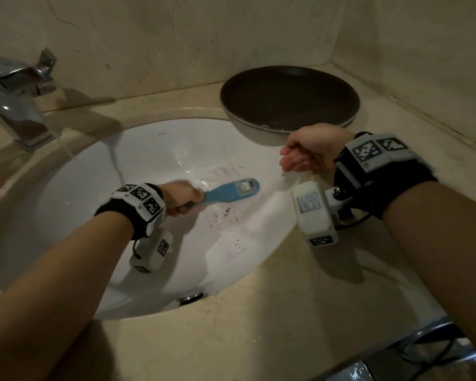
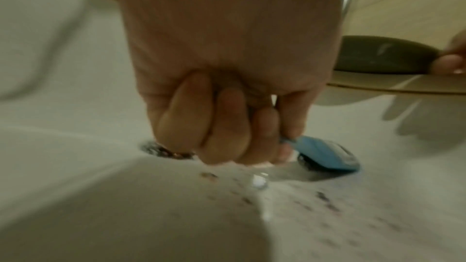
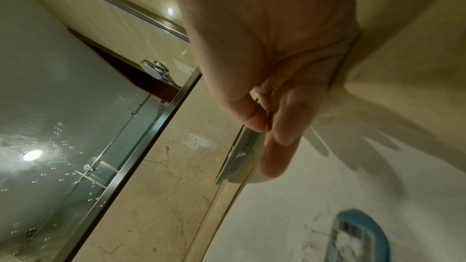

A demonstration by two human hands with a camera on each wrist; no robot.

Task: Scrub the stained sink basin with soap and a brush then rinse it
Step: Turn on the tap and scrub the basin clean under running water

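Left hand (image 1: pixel 180 198) fingers curled round blue brush (image 1: pixel 231 191) handle, head down in sink basin (image 1: pixel 80 188). Right hand (image 1: pixel 311 149) relaxed, empty, hovering. Brush label unreadable.

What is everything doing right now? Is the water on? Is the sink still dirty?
Tap: on, water running into the sink.
Sink basin: wet, still speckled with purple stains.
Brush: bristles down on the basin.
Left hand: grips the brush handle.
Right hand: holds nothing, fingers relaxed.
Dark pan: on the counter, overhanging the sink rim.
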